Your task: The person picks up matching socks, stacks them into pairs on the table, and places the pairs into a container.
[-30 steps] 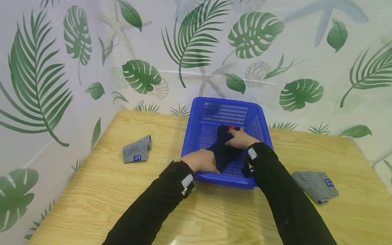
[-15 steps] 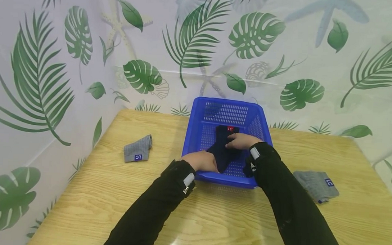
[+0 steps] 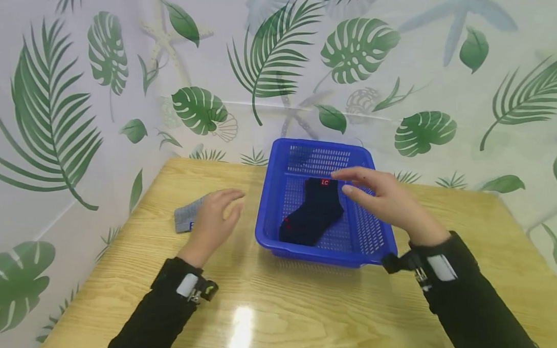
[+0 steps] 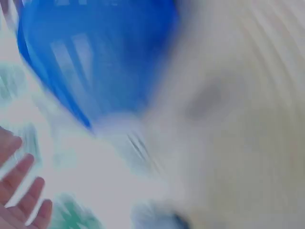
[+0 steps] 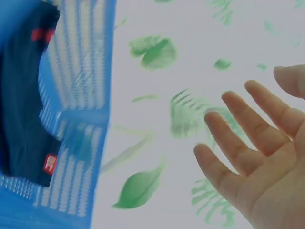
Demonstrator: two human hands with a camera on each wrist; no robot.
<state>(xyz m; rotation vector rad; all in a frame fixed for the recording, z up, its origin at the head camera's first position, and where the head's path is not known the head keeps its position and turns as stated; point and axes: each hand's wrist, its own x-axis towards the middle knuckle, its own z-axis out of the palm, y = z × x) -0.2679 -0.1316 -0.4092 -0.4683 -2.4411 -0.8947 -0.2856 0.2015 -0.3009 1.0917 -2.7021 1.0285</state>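
Observation:
Dark navy socks (image 3: 315, 211) with a red label lie flat in the blue basket (image 3: 269, 194), and no hand touches them. Above the basket's right side is my right hand (image 3: 388, 201), fingers extended and holding nothing. In the right wrist view the same hand (image 5: 259, 152) shows spread fingers beside the basket wall (image 5: 81, 62). My left hand (image 3: 212, 225) hovers left of the basket with loosely bent fingers, partly covering a grey sock (image 3: 185, 219) with a blue label. The left wrist view is blurred; that hand's fingers (image 4: 19, 179) show at its lower left corner.
The wooden table (image 3: 273, 312) runs around the basket to a leaf-patterned sheet (image 3: 285, 113) that stands behind it and along the left side. My right forearm (image 3: 477, 298) crosses the table's right part and hides what lies beneath.
Both hands have let go of the navy socks and left the basket. The left hand has moved left to the grey sock; the right has lifted and moved right, its forearm covering another grey sock.

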